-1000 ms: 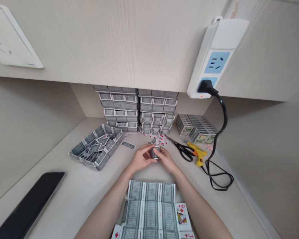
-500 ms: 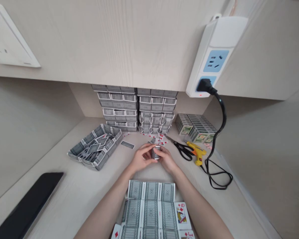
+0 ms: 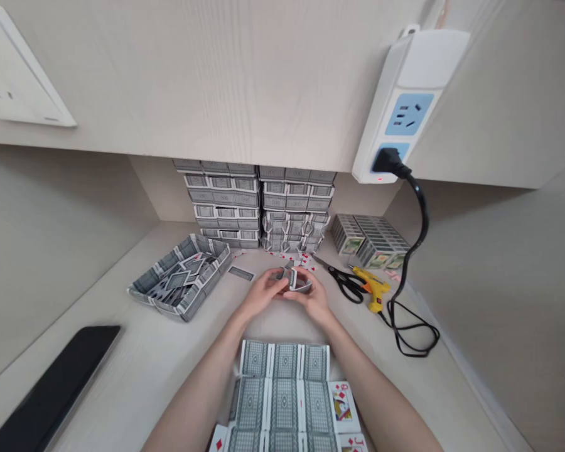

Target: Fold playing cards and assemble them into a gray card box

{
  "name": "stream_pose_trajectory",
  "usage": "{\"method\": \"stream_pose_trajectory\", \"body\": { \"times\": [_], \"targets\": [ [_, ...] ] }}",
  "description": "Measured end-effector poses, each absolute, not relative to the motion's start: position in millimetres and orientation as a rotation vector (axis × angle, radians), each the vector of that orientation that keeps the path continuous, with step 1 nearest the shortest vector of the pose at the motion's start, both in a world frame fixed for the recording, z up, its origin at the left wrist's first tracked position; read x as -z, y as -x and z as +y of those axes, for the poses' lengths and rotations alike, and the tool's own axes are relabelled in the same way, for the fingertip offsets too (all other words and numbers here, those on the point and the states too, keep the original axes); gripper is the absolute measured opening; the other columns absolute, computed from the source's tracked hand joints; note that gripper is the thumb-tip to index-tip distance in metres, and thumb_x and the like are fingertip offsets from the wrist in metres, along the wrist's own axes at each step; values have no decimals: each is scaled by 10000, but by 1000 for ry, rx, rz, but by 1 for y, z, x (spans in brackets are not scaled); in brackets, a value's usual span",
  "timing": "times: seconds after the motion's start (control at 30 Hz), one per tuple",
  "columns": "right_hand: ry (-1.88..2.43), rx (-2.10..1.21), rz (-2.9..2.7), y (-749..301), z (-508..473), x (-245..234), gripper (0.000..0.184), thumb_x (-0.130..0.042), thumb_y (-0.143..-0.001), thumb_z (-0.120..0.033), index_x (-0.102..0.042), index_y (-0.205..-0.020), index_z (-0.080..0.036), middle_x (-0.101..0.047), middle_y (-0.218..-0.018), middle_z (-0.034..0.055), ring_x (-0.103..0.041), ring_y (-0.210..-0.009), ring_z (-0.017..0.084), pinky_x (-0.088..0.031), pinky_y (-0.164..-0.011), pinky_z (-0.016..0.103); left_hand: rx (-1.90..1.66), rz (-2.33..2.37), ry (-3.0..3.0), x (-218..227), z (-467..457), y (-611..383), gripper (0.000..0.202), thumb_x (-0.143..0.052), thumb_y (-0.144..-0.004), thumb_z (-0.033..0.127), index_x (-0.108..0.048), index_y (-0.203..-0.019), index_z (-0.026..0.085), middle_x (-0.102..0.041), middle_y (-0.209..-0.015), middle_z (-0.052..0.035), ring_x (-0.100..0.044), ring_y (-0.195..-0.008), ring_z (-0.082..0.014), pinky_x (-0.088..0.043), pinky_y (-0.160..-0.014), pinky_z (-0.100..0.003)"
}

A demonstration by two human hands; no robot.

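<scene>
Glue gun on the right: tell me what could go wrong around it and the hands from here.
The glue gun may be hot: its black cord appears to run to the plugged-in power strip, whose red light is lit. A stray right hand could get burned.

That hand could also catch the scissors lying beside the gun.

The folded card piece, pinched with the left hand too, could crease under a tight grip.
</scene>
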State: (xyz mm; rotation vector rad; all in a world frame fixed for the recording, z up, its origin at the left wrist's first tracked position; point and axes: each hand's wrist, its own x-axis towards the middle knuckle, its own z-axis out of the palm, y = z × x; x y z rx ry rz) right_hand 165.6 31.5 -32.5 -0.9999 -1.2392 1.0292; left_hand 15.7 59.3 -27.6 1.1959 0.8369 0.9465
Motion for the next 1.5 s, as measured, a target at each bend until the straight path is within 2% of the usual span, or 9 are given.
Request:
{"method": "stream_pose_trajectory", "body": {
  "times": [0.2, 0.37, 0.53, 0.67, 0.83, 0.97, 1.07, 1.3, 1.5],
  "targets": [
    [1036, -789, -1464, -164, 26, 29, 577, -764, -511, -284, -565, -1051, -242, -576, -1054, 53, -511, -1011, 242, -392, -876, 381, -800, 803, -1291, 25, 63, -8, 524, -660, -654, 367, -528, -1101, 129, -660, -895, -84, -616, -747, -170, -474, -655, -264],
    [1042, -756, -1466, -161, 23, 28, 605, -772, -505, -294, -553, -1067, -255, -525, -1112, 70, -459, -1061, 254, -398, -866, 374, -776, 754, -1216, 22, 64, -3, 570, -707, -607, 303, -514, -1118, 141, -642, -951, -89, -610, -794, -176, -474, -654, -267],
    [1145, -739, -1358, -161, 29, 41, 812, -807, -422, -272, -464, -1157, -232, -476, -1169, 102, -474, -1022, 265, -386, -875, 414, -894, 765, -1210, 23, 63, -6, 572, -732, -572, 242, -526, -1093, 128, -610, -1052, -113, -580, -937, -198, -457, -819, -337],
    [1134, -927, -1228, -163, 35, 47, 829, -798, -435, -257, -432, -1178, -228, -500, -1156, 108, -524, -970, 252, -411, -846, 410, -999, 820, -1273, 26, 64, -10, 543, -725, -573, 240, -544, -1069, 115, -599, -1084, -121, -564, -981, -215, -410, -906, -409],
    [951, -1188, -995, -166, 38, 45, 708, -748, -486, -198, -474, -1138, -240, -489, -1214, 95, -527, -1026, 228, -407, -867, 384, -1117, 897, -1426, 37, 66, -12, 539, -710, -586, 225, -542, -1085, 115, -567, -1121, -132, -542, -1019, -214, -427, -903, -401],
    [869, -1350, -877, -168, 37, 38, 465, -682, -556, -211, -594, -1013, -217, -587, -1109, 83, -542, -1015, 231, -405, -867, 380, -1133, 919, -1618, 42, 65, -12, 564, -716, -568, 190, -545, -1105, 174, -499, -1192, -117, -524, -1041, -217, -475, -846, -382],
    [853, -1436, -827, -167, 36, 34, 351, -669, -586, -255, -639, -929, -185, -640, -996, 84, -588, -919, 234, -441, -811, 378, -1118, 923, -1764, 42, 64, -10, 569, -699, -578, 148, -540, -1122, 203, -473, -1212, -103, -498, -1076, -218, -461, -869, -382],
    [1035, -1377, -892, -162, 39, 42, 315, -694, -571, -318, -649, -853, -184, -672, -797, 45, -620, -750, 226, -504, -625, 351, -1082, 997, -2104, 33, 61, -6, 570, -651, -620, 94, -514, -1149, 256, -497, -1171, -63, -464, -1097, -209, -358, -969, -411],
    [1055, -1364, -914, -163, 39, 43, 287, -672, -584, -316, -640, -836, -181, -671, -793, 41, -622, -720, 214, -510, -619, 336, -1040, 1002, -2210, 30, 58, -5, 568, -600, -663, 86, -472, -1189, 259, -473, -1210, -55, -435, -1126, -200, -341, -982, -393]
  ]
}}
